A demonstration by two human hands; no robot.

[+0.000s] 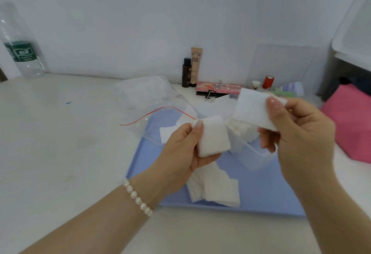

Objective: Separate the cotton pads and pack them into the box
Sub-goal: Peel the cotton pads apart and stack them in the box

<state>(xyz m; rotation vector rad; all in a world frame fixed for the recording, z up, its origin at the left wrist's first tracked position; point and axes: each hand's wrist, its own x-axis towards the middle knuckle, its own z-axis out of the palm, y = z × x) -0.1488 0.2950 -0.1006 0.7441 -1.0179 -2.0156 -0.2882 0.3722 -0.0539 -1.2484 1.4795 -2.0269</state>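
My left hand grips a small stack of white cotton pads between thumb and fingers, above the blue tray. My right hand pinches a single white cotton pad, held up and apart from the stack. Behind and below both hands stands the clear plastic box on the tray, with several pads inside it. A loose pile of cotton pads lies on the tray under my left hand.
A clear zip bag with a red seal line lies at the tray's far left corner. Cosmetic bottles, a pink palette and small jars line the wall. A water bottle stands far left; a pink cloth lies right.
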